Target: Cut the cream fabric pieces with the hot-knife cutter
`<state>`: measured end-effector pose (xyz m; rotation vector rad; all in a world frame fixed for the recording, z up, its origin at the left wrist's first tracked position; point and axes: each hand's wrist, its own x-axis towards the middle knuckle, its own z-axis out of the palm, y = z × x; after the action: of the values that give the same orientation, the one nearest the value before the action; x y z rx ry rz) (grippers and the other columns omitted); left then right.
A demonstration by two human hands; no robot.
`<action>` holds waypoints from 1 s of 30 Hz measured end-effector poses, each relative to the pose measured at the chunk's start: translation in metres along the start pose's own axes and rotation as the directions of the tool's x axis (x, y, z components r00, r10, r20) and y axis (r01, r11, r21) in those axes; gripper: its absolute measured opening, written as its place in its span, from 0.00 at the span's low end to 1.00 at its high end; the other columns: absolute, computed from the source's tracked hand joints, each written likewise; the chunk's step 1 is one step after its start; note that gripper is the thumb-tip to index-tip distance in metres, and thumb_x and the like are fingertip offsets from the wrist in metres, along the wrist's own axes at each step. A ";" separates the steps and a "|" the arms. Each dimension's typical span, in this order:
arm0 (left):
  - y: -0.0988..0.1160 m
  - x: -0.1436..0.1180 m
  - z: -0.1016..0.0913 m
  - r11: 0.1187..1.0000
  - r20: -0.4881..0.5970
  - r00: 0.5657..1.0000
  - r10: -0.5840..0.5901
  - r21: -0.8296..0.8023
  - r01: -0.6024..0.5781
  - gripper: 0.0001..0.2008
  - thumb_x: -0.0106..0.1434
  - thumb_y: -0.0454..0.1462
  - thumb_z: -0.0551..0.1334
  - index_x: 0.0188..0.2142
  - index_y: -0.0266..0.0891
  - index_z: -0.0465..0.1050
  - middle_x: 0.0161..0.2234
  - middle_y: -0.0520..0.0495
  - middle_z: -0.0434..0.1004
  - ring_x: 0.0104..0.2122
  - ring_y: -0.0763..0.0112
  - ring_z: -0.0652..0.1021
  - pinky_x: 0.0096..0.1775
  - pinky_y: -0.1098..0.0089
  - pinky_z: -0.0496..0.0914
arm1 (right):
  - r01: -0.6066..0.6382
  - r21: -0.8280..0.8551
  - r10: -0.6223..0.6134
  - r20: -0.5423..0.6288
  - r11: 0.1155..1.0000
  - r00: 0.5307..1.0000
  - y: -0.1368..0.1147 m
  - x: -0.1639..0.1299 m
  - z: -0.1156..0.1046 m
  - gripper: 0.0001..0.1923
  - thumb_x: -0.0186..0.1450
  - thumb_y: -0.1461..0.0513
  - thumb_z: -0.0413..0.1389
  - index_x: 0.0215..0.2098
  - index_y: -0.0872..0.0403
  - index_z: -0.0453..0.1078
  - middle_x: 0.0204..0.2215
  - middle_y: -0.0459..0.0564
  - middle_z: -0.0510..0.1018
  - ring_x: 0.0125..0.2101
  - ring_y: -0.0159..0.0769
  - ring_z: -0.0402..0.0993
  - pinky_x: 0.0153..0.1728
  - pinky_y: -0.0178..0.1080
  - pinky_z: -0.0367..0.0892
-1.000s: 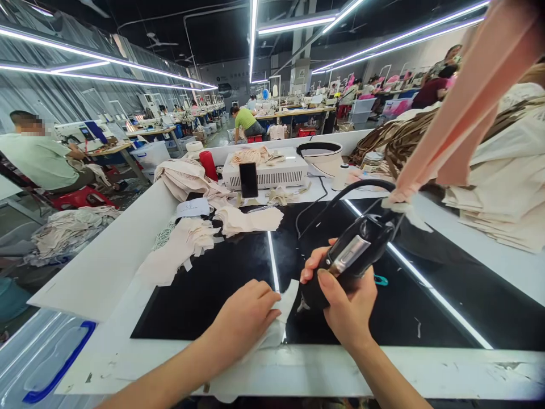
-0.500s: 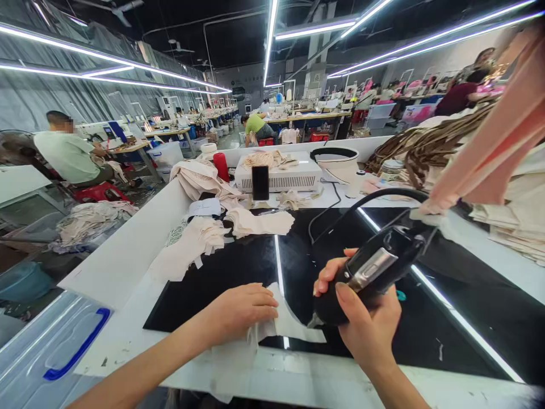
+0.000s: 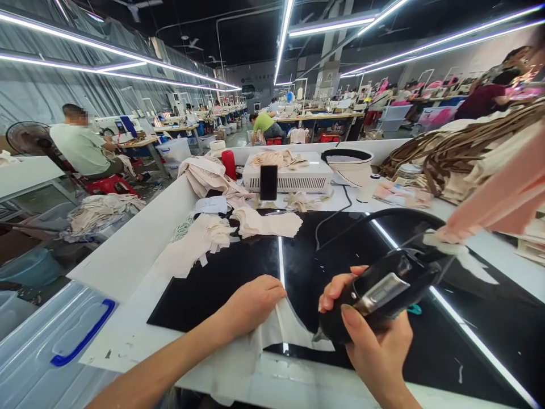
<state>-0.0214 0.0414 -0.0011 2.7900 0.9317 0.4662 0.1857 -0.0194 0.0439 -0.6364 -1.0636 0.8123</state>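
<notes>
My right hand [image 3: 377, 346] is wrapped round a black corded hand tool [image 3: 383, 292] with a silver plate on its side. The tool's small metal tip touches or nearly touches the curved right edge of a pale cloth piece [image 3: 293, 326]. On the cloth's upper end, my left hand [image 3: 259, 304] is closed, with fingertips pinched at the fabric edge. Part of the cloth lies under that hand and hangs past the table's front edge. Pink fabric [image 3: 494, 193] is tied to the tool's rear end and runs up to the right.
A glossy black board [image 3: 200, 301] covers the white table. Stacked pale cloth pieces [image 3: 268, 222] lie at its back, near a phone [image 3: 268, 182] and a white vented box [image 3: 298, 180]. The cord [image 3: 332, 224] curves behind the tool. A lidded bin [image 3: 55, 341] stands left; brown strips [image 3: 447, 153] pile up right.
My left hand has gone from lying flat on the cloth to pinching its upper edge. The tool stays near the cloth's right corner. The whole view has shifted slightly.
</notes>
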 end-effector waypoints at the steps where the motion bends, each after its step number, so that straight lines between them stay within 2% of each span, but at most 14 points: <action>1: 0.000 -0.001 0.000 1.000 0.001 1.000 0.005 -0.002 -0.005 0.09 0.72 0.25 0.59 0.47 0.35 0.76 0.46 0.45 0.80 0.50 0.63 0.80 0.55 0.64 0.77 | 0.005 -0.003 -0.005 0.003 1.000 1.000 -0.001 -0.001 -0.001 0.19 0.67 0.60 0.67 0.54 0.47 0.70 0.32 0.46 0.78 0.28 0.35 0.76 0.27 0.40 0.76; 9: 0.001 -0.013 0.002 0.999 -0.015 0.999 0.037 0.023 -0.037 0.06 0.75 0.29 0.58 0.47 0.36 0.74 0.47 0.45 0.78 0.52 0.63 0.78 0.56 0.64 0.76 | 0.013 -0.007 -0.013 0.037 1.000 0.999 -0.006 -0.008 -0.008 0.19 0.69 0.60 0.65 0.56 0.47 0.69 0.33 0.47 0.77 0.30 0.35 0.76 0.29 0.41 0.78; 18: 0.007 -0.025 0.005 0.997 -0.066 0.997 0.045 0.064 -0.041 0.06 0.75 0.27 0.57 0.45 0.35 0.72 0.45 0.46 0.77 0.47 0.64 0.77 0.52 0.66 0.76 | -0.020 -0.019 0.021 0.015 1.000 1.000 -0.010 -0.010 -0.008 0.18 0.68 0.60 0.65 0.55 0.46 0.70 0.33 0.46 0.77 0.30 0.36 0.76 0.29 0.42 0.78; 21: 0.008 -0.028 0.004 0.999 -0.088 0.995 0.036 0.038 -0.033 0.05 0.76 0.29 0.58 0.46 0.35 0.72 0.45 0.46 0.77 0.47 0.65 0.77 0.52 0.67 0.76 | -0.013 -0.019 0.013 -0.001 1.000 1.000 -0.012 -0.010 -0.007 0.18 0.68 0.59 0.66 0.54 0.46 0.71 0.32 0.45 0.77 0.29 0.35 0.75 0.29 0.41 0.78; 25: 0.008 -0.032 0.005 0.999 -0.063 0.998 -0.007 -0.037 0.004 0.05 0.77 0.30 0.58 0.47 0.36 0.72 0.46 0.47 0.77 0.49 0.67 0.77 0.54 0.68 0.75 | -0.016 -0.032 0.016 -0.019 0.999 1.000 -0.016 -0.008 -0.004 0.17 0.67 0.58 0.67 0.53 0.46 0.71 0.31 0.45 0.77 0.28 0.35 0.76 0.27 0.40 0.78; 30: 0.012 -0.034 0.002 0.996 -0.041 0.998 -0.046 -0.081 0.042 0.10 0.80 0.33 0.53 0.45 0.37 0.73 0.48 0.47 0.78 0.50 0.68 0.78 0.54 0.69 0.76 | -0.010 -0.053 0.006 -0.074 0.999 0.997 -0.020 -0.005 -0.001 0.20 0.63 0.57 0.69 0.51 0.47 0.72 0.28 0.44 0.78 0.26 0.36 0.74 0.25 0.40 0.78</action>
<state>-0.0393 0.0110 -0.0082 2.6925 0.9591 0.5457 0.1905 -0.0352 0.0568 -0.7112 -1.0186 0.7631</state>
